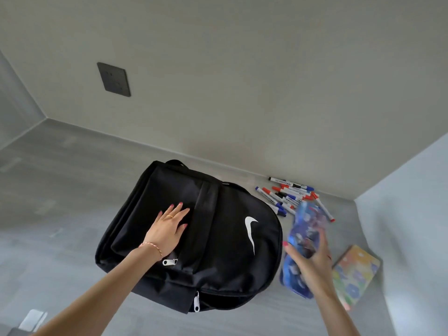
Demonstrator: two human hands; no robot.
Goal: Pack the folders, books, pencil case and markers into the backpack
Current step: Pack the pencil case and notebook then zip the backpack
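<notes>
A black backpack (pixel 218 238) with a white swoosh lies flat on the grey surface, its zippers closed. My left hand (pixel 168 229) rests flat on its front pocket, fingers spread. Just right of the backpack, my right hand (pixel 312 260) grips a blue patterned pencil case (pixel 303 229), which is blurred by motion. Several red, blue and black markers (pixel 288 195) lie in a loose pile behind the pencil case near the wall. A colourful flowered book (pixel 356 270) lies at the right, partly hidden by my right hand.
A wall runs close behind the backpack, with a dark socket plate (pixel 114 80) on it. Another wall closes off the right side beside the book. A white object (pixel 32 320) shows at the bottom left corner.
</notes>
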